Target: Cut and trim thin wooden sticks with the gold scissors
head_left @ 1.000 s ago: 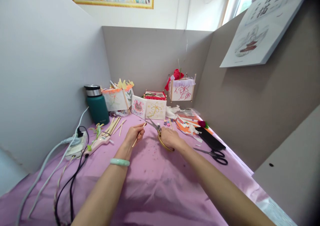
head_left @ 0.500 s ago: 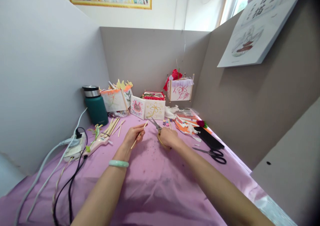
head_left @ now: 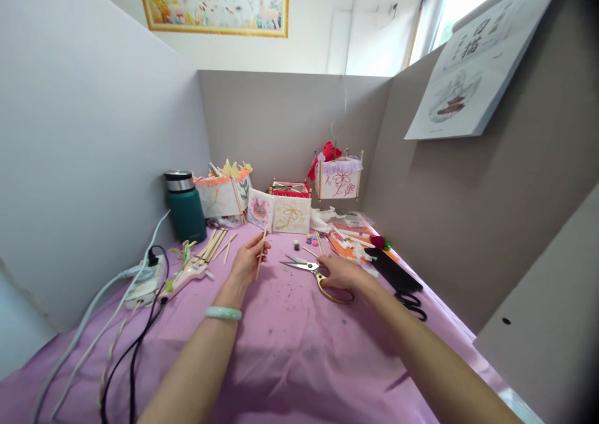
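Note:
A thin wooden stick [head_left: 261, 258] stands nearly upright between the fingers of my left hand [head_left: 247, 260], over the middle of the pink cloth [head_left: 290, 361]. Gold-handled scissors [head_left: 314, 268] lie with blades pointing left, slightly parted. My right hand [head_left: 340, 271] is at their handles, its fingers pressed together and partly hidden; whether it grips them is unclear. Another short stick [head_left: 309, 251] shows just beyond the right fingertips. A small dark-and-white item [head_left: 296, 245] sits beyond the blades.
At left are a green bottle [head_left: 186, 208], a power strip [head_left: 146, 283] with cables, a pink glue gun [head_left: 187, 276] and several sticks [head_left: 213, 246]. Decorated paper boxes [head_left: 291, 215] stand at the back. A black case [head_left: 395, 271] and black-handled scissors [head_left: 412, 305] lie right.
My right hand and the gold scissors have moved right and lower onto the cloth, away from the left hand. The stick in my left hand has turned more upright. The view has tilted up slightly.

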A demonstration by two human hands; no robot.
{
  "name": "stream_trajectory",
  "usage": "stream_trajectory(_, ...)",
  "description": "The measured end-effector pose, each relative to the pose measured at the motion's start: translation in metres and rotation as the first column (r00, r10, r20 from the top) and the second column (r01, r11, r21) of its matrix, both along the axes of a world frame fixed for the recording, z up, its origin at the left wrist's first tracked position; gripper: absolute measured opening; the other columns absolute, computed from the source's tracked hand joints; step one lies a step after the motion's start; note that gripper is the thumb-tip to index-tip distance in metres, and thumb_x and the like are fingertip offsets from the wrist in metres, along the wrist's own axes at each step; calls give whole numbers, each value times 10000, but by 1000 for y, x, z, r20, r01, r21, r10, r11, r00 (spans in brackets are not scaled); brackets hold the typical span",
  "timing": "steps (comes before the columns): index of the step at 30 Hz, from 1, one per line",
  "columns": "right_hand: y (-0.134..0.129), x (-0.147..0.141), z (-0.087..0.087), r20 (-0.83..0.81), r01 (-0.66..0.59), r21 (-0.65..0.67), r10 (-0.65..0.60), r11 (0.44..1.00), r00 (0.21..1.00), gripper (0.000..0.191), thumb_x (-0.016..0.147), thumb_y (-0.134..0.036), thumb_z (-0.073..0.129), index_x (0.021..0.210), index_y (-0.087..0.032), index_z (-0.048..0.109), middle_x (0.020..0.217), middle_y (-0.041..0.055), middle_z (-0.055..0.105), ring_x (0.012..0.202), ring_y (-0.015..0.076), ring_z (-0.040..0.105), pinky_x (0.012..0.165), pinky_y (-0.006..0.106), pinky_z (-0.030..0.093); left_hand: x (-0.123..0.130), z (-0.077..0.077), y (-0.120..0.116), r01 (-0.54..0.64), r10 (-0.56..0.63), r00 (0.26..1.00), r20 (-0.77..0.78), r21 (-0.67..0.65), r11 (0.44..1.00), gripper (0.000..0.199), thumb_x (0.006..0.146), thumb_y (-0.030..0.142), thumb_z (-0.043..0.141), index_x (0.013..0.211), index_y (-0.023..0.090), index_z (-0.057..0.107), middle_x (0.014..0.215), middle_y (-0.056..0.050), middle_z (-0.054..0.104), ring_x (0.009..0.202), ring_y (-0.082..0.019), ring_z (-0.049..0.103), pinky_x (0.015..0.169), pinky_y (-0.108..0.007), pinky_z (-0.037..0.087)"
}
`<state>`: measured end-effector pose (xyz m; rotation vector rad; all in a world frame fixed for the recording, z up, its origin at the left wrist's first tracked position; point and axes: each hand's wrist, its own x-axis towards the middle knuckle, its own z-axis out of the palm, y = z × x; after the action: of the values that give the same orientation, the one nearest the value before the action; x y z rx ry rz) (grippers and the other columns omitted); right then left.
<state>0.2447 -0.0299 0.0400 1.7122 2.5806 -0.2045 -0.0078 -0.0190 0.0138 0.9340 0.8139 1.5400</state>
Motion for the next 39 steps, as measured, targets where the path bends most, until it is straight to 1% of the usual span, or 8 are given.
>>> stream_trajectory(4,-4,1,2,7,54,114,-55,992,998,291,749,-280,590,1014,-177,654,1008,129,650,918,263,595,688,289,381,6,4,-3,-47,47,999,10,56,997,354,614,241,748,932,111,662,720,-29,643,661,-106,586,655,-239,459)
stream_trajectory(7,-17,-14,1,-214,82,230,-31,970,976,247,852,-318,502,922,-168,684,952,117,669,903,230,596,721,283,379,16,9,-11,-9,5,996,93,44,999,283,620,217,747,870,123,654,722,-21,643,698,-117,601,750,-289,476)
stream_trajectory(13,-40,-70,-30,-628,-30,193,147,981,765,306,884,-395,469,763,-181,650,761,29,659,701,149,573,641,237,364,47,14,-38,-52,53,979,198,-10,999,268,635,209,736,877,153,636,823,-44,686,787,-127,621,786,-276,459)
stream_trajectory(17,-40,-85,-53,-885,-137,-59,12,989,466,337,899,-346,396,678,-171,581,594,-7,568,544,114,493,555,220,351,48,-3,-49,-161,160,982,-100,-1,987,337,697,320,693,993,168,639,961,-86,698,878,-169,616,795,-286,439)
stream_trajectory(22,-35,-79,-59,-951,-280,-266,-204,923,230,323,864,-444,429,718,-174,531,506,-60,444,407,75,313,431,201,253,38,-38,-58,-186,240,761,-603,151,971,250,771,390,587,687,164,652,680,-30,652,725,-174,584,710,-256,418)
stream_trajectory(25,-33,-78,-61,-955,-300,-255,-191,919,227,339,839,-470,459,693,-170,521,504,-58,439,418,70,308,427,195,238,38,-44,-62,-100,210,719,-663,199,975,381,830,435,490,572,166,571,561,-1,567,597,-140,520,623,-236,393)
stream_trajectory(30,-32,-81,-67,-957,-291,-180,-99,940,272,381,858,-483,430,663,-168,516,520,-42,466,452,77,356,451,195,274,42,-39,-60,-104,175,814,-554,158,982,319,789,437,547,742,143,662,579,3,566,580,-133,512,582,-229,398)
stream_trajectory(39,-36,-80,-69,-882,-233,-18,94,972,461,389,892,-437,410,626,-172,515,568,-31,531,545,104,480,549,204,351,44,-36,-61,-142,188,860,-474,130,981,246,718,361,622,774,135,702,720,-37,666,688,-157,589,658,-240,444)
